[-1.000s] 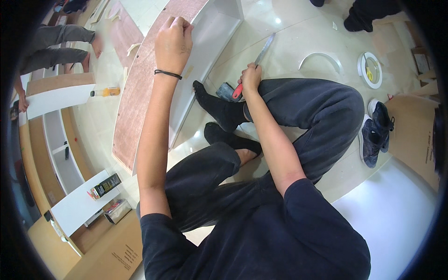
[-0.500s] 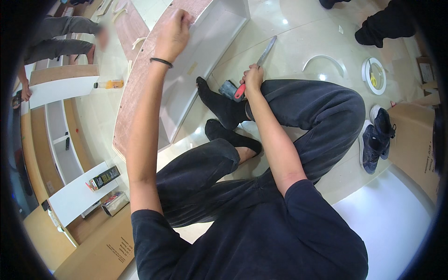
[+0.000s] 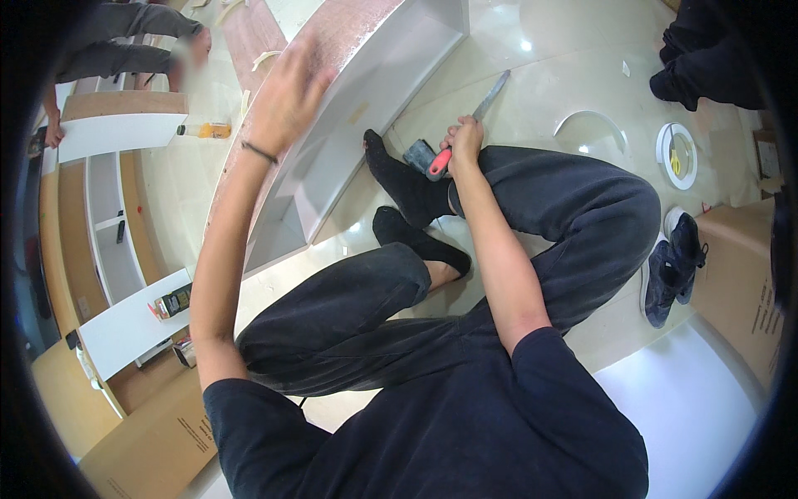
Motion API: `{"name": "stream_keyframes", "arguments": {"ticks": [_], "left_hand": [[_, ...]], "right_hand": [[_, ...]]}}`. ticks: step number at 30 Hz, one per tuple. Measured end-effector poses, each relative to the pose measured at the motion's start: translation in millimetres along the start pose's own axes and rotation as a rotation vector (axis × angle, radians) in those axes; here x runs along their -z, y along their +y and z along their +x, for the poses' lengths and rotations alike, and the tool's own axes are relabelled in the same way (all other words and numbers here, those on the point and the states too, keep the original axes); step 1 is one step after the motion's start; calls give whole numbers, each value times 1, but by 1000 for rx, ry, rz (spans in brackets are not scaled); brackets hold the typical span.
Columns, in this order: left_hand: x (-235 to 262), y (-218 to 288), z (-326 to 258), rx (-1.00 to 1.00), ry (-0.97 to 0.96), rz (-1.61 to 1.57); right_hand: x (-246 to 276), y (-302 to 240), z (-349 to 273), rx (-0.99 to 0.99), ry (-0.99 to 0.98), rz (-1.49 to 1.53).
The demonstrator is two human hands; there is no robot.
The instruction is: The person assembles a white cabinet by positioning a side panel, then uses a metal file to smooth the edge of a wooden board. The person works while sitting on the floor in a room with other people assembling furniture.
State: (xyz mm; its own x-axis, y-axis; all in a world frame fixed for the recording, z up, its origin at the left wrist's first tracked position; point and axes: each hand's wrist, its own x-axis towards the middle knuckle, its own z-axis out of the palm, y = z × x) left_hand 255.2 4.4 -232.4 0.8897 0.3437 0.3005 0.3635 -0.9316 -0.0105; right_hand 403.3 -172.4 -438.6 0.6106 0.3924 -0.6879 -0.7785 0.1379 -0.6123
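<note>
two hands (image 3: pixel 287 96), one scraper (image 3: pixel 465 125), two shoes (image 3: pixel 673 266)

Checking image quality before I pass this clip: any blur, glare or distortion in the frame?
Head view: left hand on the white panel is motion-blurred; right hand with the red-handled tool is sharper; ceiling-light glare spots the glossy floor; fisheye bends edges, corners black.

A glossy cream tiled floor (image 3: pixel 532 91) carries everything here. A long white cabinet panel with a reddish-brown edge (image 3: pixel 366 91) lies across the upper middle. At right rest a white curved trim piece (image 3: pixel 592 119), a roll of tape (image 3: pixel 675 155) and a pair of dark sneakers (image 3: pixel 672 264). Cardboard boxes sit at far right (image 3: pixel 744 287) and lower left (image 3: pixel 145 441). A yellow bottle (image 3: pixel 205 130) lies upper left.
</note>
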Motion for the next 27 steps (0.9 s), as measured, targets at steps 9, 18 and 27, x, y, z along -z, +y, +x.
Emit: {"name": "stream_keyframes", "arguments": {"ticks": [9, 18, 27], "left_hand": [[24, 36, -62, -69, -153, 129], [34, 41, -67, -83, -147, 142], [26, -12, -101, 381, -119, 18]], "right_hand": [[0, 4, -4, -30, -14, 15], [5, 9, 4, -28, -42, 14], [4, -50, -140, 522, -414, -699]]}}
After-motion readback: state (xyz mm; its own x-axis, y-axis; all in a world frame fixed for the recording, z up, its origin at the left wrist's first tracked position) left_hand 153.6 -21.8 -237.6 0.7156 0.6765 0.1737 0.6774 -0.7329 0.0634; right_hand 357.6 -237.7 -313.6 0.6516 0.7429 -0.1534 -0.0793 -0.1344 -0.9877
